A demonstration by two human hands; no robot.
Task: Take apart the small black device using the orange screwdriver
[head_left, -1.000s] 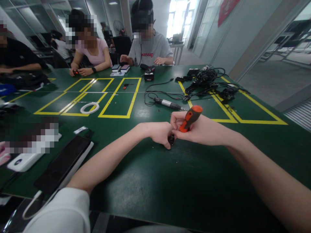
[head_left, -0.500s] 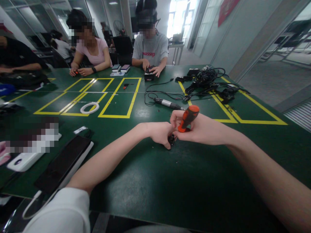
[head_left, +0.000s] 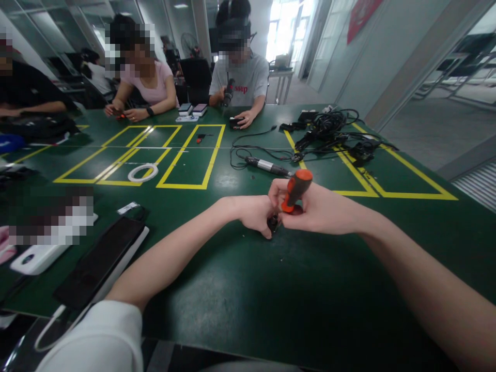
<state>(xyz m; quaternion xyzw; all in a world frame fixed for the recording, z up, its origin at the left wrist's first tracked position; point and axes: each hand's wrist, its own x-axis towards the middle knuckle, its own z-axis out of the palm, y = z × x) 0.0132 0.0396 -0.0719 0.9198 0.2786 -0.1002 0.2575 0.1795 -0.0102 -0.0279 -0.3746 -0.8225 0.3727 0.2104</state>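
Note:
My right hand (head_left: 321,209) is closed around an orange-and-black screwdriver (head_left: 294,190), its handle standing nearly upright and its tip pointing down between my hands. My left hand (head_left: 253,212) is pinched on a small black part (head_left: 273,223) that rests on the green table (head_left: 248,289). Both hands touch each other over that part. The screwdriver's shaft is hidden by my fingers.
A grey powered screwdriver (head_left: 267,166) with its cord lies just beyond my hands. A tangle of black cables (head_left: 333,132) sits at the back right. A black phone (head_left: 98,261), a white cable ring (head_left: 142,172) and yellow tape boxes lie left. Three people sit across the table.
The screwdriver handle has tipped more upright and shifted slightly left. My left hand has stayed put. The person in the grey shirt opposite has lifted a tool off the table.

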